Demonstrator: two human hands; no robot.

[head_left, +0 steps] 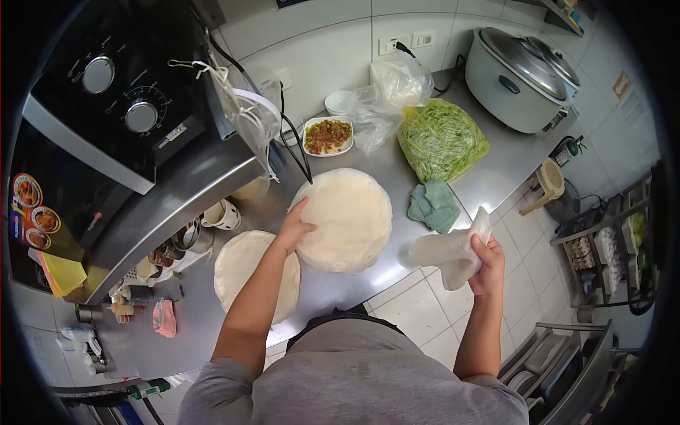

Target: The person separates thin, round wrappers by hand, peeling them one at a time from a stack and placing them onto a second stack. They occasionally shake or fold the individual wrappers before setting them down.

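On the steel counter lies a thick round stack of thin pale sheets, like spring roll wrappers (347, 219). My left hand (294, 230) rests on its left edge, thumb and index finger stretched apart. A second pale round stack (248, 273) lies to the left, partly under my left forearm. Off the counter's right side, my right hand (487, 263) is closed around a thin, whitish, translucent sheet (450, 251), which droops in folds and is blurred at its left end. Close by it, a crumpled green cloth (433, 205) lies on the counter.
Behind the stacks are a dish of chopped brown and green food (328, 136), clear plastic bags (397, 88), a bag of shredded greens (445, 138) and a large rice cooker (520, 78). A microwave (106, 92) stands on a raised steel shelf (191, 191) at left, with cables hanging nearby.
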